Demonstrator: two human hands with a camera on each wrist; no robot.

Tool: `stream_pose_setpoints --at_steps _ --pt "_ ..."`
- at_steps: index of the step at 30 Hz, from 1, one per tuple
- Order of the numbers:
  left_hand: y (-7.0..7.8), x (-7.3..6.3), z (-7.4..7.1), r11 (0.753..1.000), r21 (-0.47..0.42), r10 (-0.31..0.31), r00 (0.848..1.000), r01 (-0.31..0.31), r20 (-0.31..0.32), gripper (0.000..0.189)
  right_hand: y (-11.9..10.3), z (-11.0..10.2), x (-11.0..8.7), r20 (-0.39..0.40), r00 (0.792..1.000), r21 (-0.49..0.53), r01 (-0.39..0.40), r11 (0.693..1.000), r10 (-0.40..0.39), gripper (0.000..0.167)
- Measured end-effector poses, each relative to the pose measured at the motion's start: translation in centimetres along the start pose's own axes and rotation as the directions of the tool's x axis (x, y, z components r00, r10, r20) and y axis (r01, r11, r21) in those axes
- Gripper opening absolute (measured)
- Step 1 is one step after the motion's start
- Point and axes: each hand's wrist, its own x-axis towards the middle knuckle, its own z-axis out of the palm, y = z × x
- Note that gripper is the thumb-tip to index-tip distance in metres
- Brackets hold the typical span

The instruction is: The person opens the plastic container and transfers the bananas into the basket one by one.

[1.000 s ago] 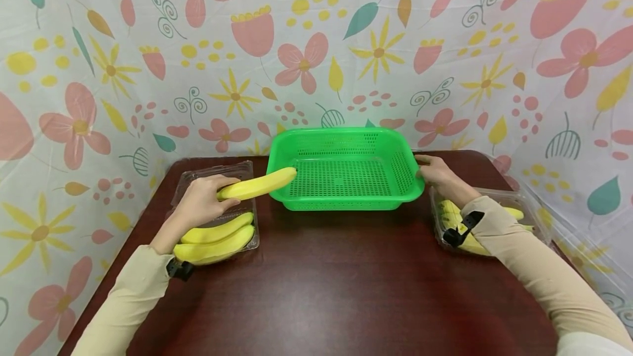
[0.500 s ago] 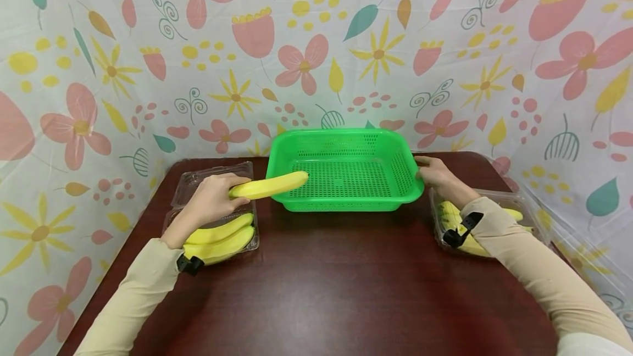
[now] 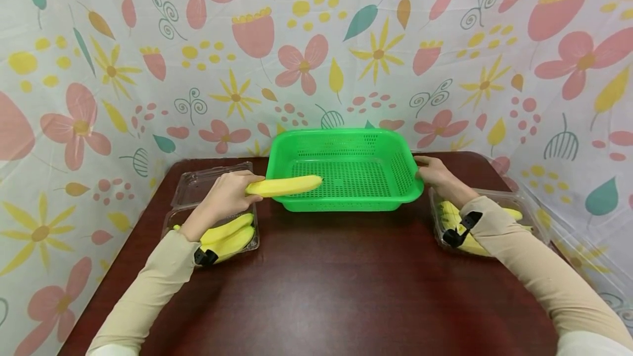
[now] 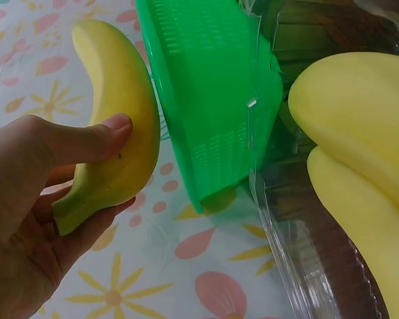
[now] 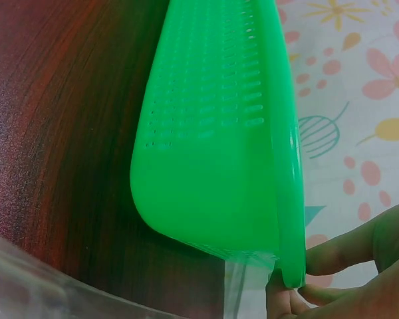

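In the head view my left hand point(image 3: 231, 194) grips a yellow banana point(image 3: 289, 185) by one end. Its free tip reaches over the near left rim of a green plastic basket point(image 3: 341, 205). The left wrist view shows the thumb pressed on the banana point(image 4: 123, 159) and fingers behind it. At the basket's right end, my right hand point(image 3: 440, 177) pinches the rim; the right wrist view has thumb and fingers on either side of that green rim point(image 5: 289, 199). No banana lies in the visible part of the basket.
Left, an opened clear plastic clamshell box point(image 3: 190, 188) holds more bananas point(image 3: 232, 235) beneath my left forearm. Another clear box point(image 3: 534, 218) with bananas point(image 3: 472, 243) sits under my right wrist. The dark wooden table point(image 3: 341, 284) meets a flower-printed curtain point(image 3: 306, 109) behind the basket.
My left hand has carried the banana to the right, from above the left box to over the basket's left rim. The right hand stays at the basket's right rim.
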Motion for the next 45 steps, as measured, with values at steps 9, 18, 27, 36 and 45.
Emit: stream_pose_setpoints --at_steps 9,18,27,36,45 --pt "0.4 0.7 0.2 1.000 0.011 0.004 1.000 -0.005 0.028 0.040 0.0 0.1 0.0 0.007 1.000 -0.009 0.003 1.000 -0.003 0.077" --pt "0.8 1.5 0.3 1.000 -0.027 0.015 0.999 -0.014 0.051 0.040 0.2 0.2 0.0 0.006 1.000 -0.014 -0.006 1.000 0.006 0.076" --pt "0.9 3.0 0.0 0.997 -0.074 0.015 0.993 -0.006 0.117 0.032 0.2 0.3 -0.1 0.017 1.000 -0.007 0.006 1.000 -0.006 0.077" --pt "0.9 4.1 0.3 0.995 -0.102 0.018 0.984 0.000 0.179 0.031 0.0 0.3 -0.1 0.009 1.000 -0.019 0.006 1.000 -0.006 0.075" --pt "0.9 5.6 0.6 0.994 -0.108 0.043 0.967 -0.016 0.250 0.033 0.0 0.4 -0.1 0.000 1.000 -0.051 0.024 0.998 -0.024 0.076"
